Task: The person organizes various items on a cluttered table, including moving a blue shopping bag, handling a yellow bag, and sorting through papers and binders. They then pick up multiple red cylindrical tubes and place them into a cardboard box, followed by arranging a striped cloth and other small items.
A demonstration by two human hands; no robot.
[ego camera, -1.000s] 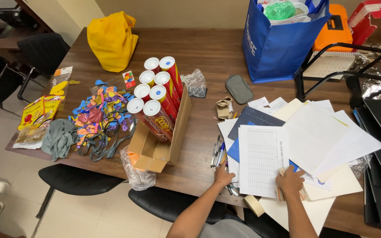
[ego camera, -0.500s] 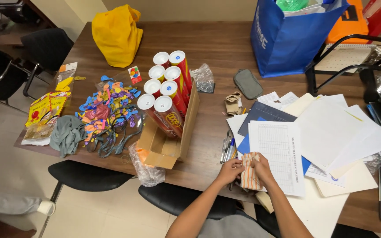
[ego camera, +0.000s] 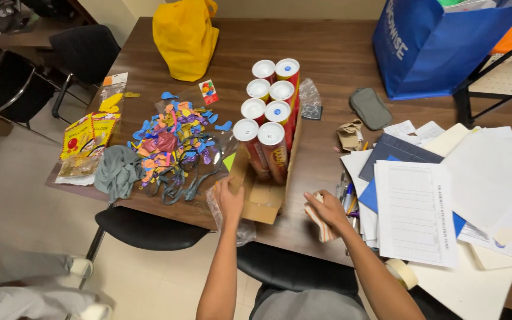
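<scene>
On the near edge of the table [ego camera: 327,53], my left hand [ego camera: 230,200] lies with fingers spread against the left flap of the cardboard box [ego camera: 262,198] holding red tubes [ego camera: 271,148]. Just right of it, my right hand [ego camera: 325,210] grips a striped cloth pouch [ego camera: 317,223], fingers curled around it.

Bare forearms, no sleeves; grey garment [ego camera: 321,305].

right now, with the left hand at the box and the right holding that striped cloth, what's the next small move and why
Probably close the left hand on the near flap of the cardboard box, since it already rests at that edge. The tubes lean inside, and the right hand is busy gripping the striped cloth.
</scene>
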